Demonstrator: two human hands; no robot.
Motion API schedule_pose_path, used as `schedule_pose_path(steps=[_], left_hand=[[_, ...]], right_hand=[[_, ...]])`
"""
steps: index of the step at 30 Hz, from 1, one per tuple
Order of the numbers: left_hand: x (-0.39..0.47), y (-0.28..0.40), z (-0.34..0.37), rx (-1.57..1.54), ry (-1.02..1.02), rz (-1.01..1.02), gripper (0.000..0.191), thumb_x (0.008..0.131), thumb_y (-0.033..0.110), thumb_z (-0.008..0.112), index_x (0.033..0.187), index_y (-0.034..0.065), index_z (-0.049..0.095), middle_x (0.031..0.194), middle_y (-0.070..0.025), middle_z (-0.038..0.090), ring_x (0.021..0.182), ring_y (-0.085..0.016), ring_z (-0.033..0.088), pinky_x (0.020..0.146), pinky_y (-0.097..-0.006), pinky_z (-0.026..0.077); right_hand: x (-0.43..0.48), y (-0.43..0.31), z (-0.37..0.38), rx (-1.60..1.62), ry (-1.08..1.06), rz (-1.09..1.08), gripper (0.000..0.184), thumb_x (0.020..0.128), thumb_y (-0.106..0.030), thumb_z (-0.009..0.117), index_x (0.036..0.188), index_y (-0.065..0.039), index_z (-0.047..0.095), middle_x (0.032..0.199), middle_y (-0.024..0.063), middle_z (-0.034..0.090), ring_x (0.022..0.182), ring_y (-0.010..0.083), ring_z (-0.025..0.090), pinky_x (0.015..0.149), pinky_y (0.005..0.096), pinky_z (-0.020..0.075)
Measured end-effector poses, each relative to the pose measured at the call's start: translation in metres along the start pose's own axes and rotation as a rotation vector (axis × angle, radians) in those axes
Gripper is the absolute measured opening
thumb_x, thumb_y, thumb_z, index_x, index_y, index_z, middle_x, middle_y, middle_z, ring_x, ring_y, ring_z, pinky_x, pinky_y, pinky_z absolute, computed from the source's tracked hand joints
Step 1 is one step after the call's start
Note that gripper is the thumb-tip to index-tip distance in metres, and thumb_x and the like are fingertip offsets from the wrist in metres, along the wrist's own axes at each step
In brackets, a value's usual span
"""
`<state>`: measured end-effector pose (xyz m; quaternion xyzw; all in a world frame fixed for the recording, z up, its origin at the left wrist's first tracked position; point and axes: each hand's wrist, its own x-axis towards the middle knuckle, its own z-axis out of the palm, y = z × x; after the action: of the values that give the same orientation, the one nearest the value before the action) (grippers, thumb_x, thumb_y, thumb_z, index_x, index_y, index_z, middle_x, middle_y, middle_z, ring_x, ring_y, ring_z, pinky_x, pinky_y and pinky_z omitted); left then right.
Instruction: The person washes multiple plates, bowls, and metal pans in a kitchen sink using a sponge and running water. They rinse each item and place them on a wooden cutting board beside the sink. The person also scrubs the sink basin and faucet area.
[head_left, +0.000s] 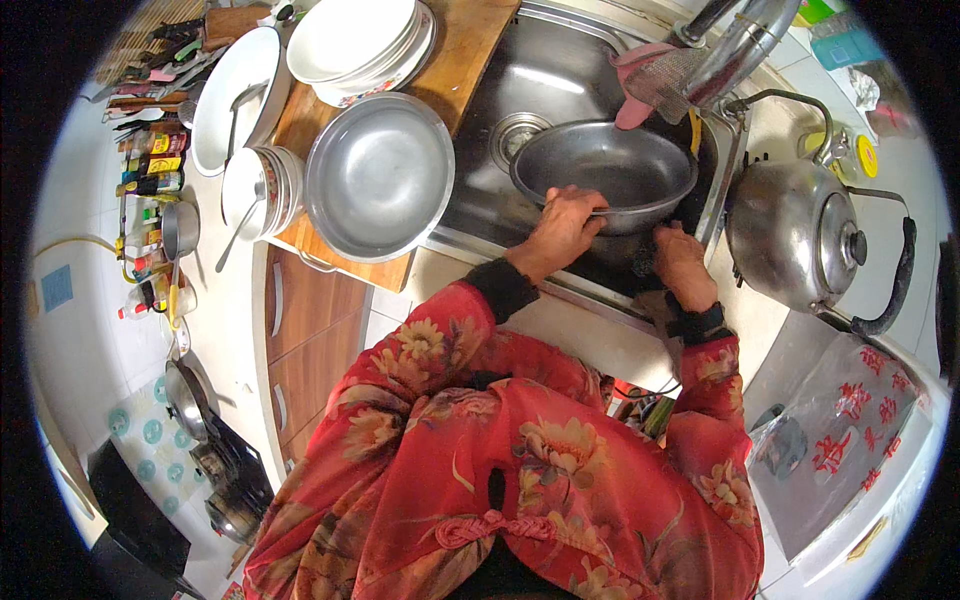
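A metal basin is tilted inside the stainless steel sink. My left hand grips its near rim, fingers bent over the edge. Just below the basin's right side is my right hand, its fingers bent near the basin's underside; something dark lies by the fingertips, too unclear to name, and whether the hand holds it cannot be told. Left of the basin, the sink's drain shows. Above the basin, a pink cloth and a mesh piece hang by the faucet.
Left of the sink, a wooden board bears a second metal basin, stacked plates and stacked bowls with a spoon. A large white basin holds a ladle. A metal kettle stands close to the sink's right edge.
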<state>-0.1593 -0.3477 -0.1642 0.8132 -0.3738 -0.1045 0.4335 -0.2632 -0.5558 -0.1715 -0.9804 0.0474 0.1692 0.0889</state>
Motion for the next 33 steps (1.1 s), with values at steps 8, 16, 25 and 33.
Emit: schedule_pose_path(steps=[8,16,25,33], left_hand=[[-0.002,-0.007,0.008,0.081,-0.158,0.030,0.016,0.078,0.007,0.064,0.094,0.0073,0.061,0.091,-0.0089,0.063,0.095,-0.028,0.056,0.087,-0.0406,0.034],[-0.029,0.009,-0.019,0.199,-0.100,-0.028,0.044,0.078,0.009,0.067,0.120,0.0085,0.054,0.113,-0.0110,0.058,0.106,-0.031,0.055,0.099,-0.0407,0.032],[-0.107,0.022,-0.144,-1.494,0.443,-0.986,0.064,0.088,0.060,0.051,0.108,-0.0009,0.052,0.109,-0.0159,0.060,0.104,-0.028,0.058,0.096,-0.0407,0.045],[-0.122,-0.027,-0.151,-1.496,0.873,-1.043,0.053,0.093,0.034,0.055,0.121,-0.0084,0.040,0.113,-0.0190,0.057,0.101,-0.031,0.060,0.081,-0.0404,0.056]], right_hand=[[-0.003,0.002,0.033,-0.002,0.135,-0.113,0.005,0.073,-0.007,0.056,0.073,-0.006,0.061,0.071,0.0173,0.061,0.070,0.0347,0.064,0.060,0.0433,0.0496],[-0.006,0.010,0.062,-0.061,-0.020,-0.178,0.017,0.075,-0.005,0.056,0.091,-0.005,0.059,0.084,0.0179,0.060,0.080,0.0333,0.061,0.070,0.0447,0.0470],[-0.009,-0.002,0.019,-0.016,-0.063,-0.180,0.032,0.082,-0.011,0.055,0.114,-0.008,0.056,0.096,0.0176,0.063,0.087,0.0345,0.064,0.074,0.0456,0.0522],[0.005,-0.005,0.020,-0.062,0.019,-0.203,0.016,0.080,-0.008,0.054,0.092,-0.007,0.064,0.082,0.0153,0.063,0.072,0.0360,0.066,0.058,0.0458,0.0538]])
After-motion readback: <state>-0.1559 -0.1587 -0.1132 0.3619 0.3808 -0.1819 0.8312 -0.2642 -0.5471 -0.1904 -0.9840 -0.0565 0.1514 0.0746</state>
